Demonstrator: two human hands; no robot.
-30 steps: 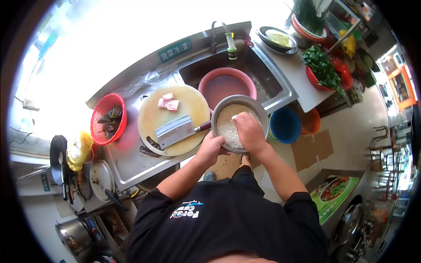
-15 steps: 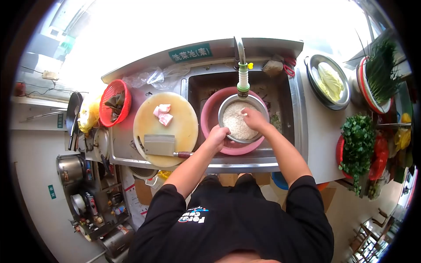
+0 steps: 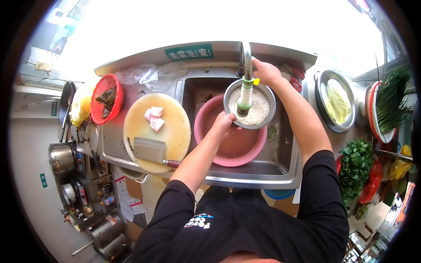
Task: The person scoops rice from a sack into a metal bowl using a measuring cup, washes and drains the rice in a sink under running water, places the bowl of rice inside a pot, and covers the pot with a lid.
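My left hand [image 3: 222, 125] grips the near-left rim of a metal bowl [image 3: 271, 115] that holds white rice [image 3: 258, 107]. The bowl is above a pink basin [image 3: 236, 158] of cloudy water in the sink. The faucet [image 3: 246, 94] has a green and white nozzle that hangs over the rice. My right hand [image 3: 264, 71] is behind the bowl, beside the base of the faucet pipe; its fingertips are partly hidden by the pipe, and what they hold, if anything, cannot be made out.
Left of the sink, a round cutting board [image 3: 173, 118] bears a cleaver [image 3: 150, 149] and pieces of pale meat [image 3: 155, 118]. Beyond it stands a red basket [image 3: 118, 101]. On the right are a cabbage [image 3: 337, 101] in a metal bowl and leafy greens [image 3: 355, 164].
My right hand has left the rice and reached forward to the faucet. The bowl, in my left hand, has moved from beside the sink to under the nozzle. The view has shifted too.
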